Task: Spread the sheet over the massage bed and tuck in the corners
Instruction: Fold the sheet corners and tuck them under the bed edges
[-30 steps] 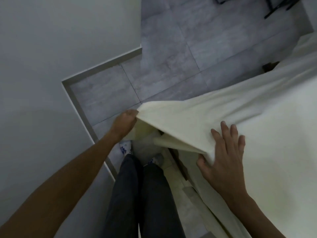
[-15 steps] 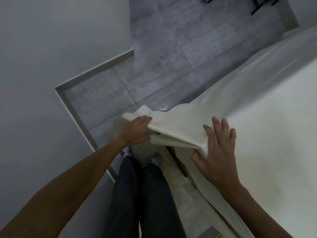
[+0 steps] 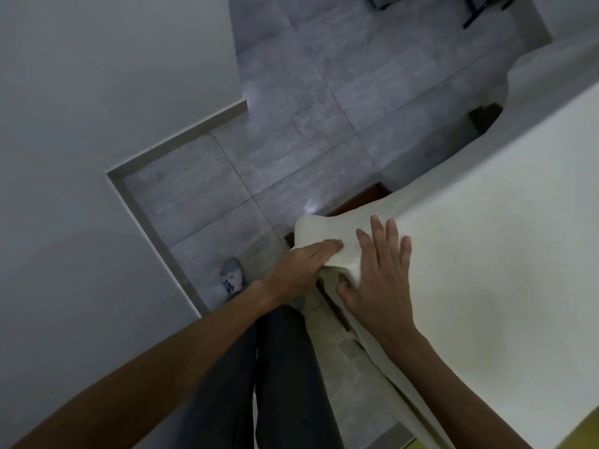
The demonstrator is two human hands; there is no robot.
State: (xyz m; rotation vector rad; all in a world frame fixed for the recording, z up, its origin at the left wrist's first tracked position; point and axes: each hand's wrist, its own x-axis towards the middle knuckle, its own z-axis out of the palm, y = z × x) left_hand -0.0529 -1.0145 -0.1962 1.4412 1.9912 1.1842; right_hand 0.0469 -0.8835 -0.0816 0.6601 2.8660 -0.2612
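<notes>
Sheet (image 3: 486, 241) in cream cloth is being spread over the bed (image 3: 364, 198) on the right, and nearly all of the top is being covered by it. One corner of the sheet is being held out past the bed's end, above the floor (image 3: 291, 131), and is being grasped by the left hand (image 3: 301, 264): the fingers are being laid across the fold from above, the cloth is being pinched in that grip, and the thumb is being hidden underneath. Just beside it, on the same fold, the right hand (image 3: 379, 277) is being pressed flat onto the sheet at the bed's corner. Its grip is released: the fingers are being held straight and spread on the cloth, while the thumb is being stretched out below the cloth's edge. Along the near side of the bed a strip of sheet is being let hang down toward the lower right. Dark wood of the bed frame is being shown beneath the cloth beyond the hands and again farther off. Below the hands, dark trousers (image 3: 259, 384) are being worn by the person, and a pale shoe (image 3: 231, 278) with blue marks is being set on the grey tiles. The floor is being bounded on the left by a pale wall (image 3: 97, 140), with a grey skirting (image 3: 181, 134) being run along its foot.
</notes>
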